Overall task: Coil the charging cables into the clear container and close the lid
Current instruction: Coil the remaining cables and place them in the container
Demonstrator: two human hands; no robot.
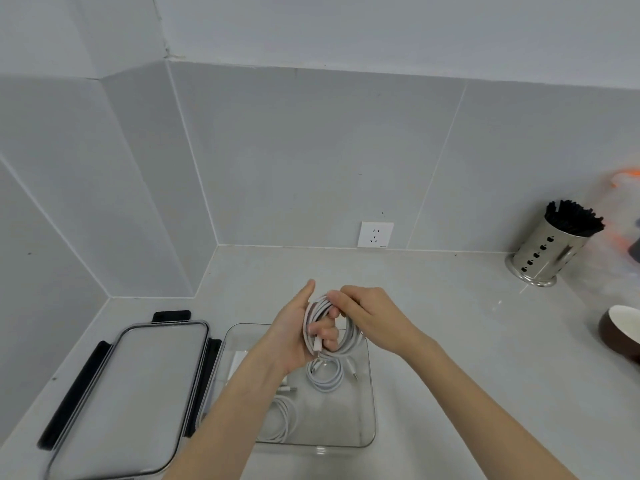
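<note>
A: Head view. What do the hands hold?

B: The left hand (294,336) holds a white cable coil (327,329) wound round its fingers; the right hand (367,315) pinches the loops at the top, above the clear container (369,403).

A: And its handling?

B: Likely light, limp and springy; loops may unwind, so grasp across the whole bundle. Two coiled cables (323,377) lie inside; the lid (138,389) rests beside, unlatched.

Head-worn view, forward and down (close) over counter (433,323)
</note>
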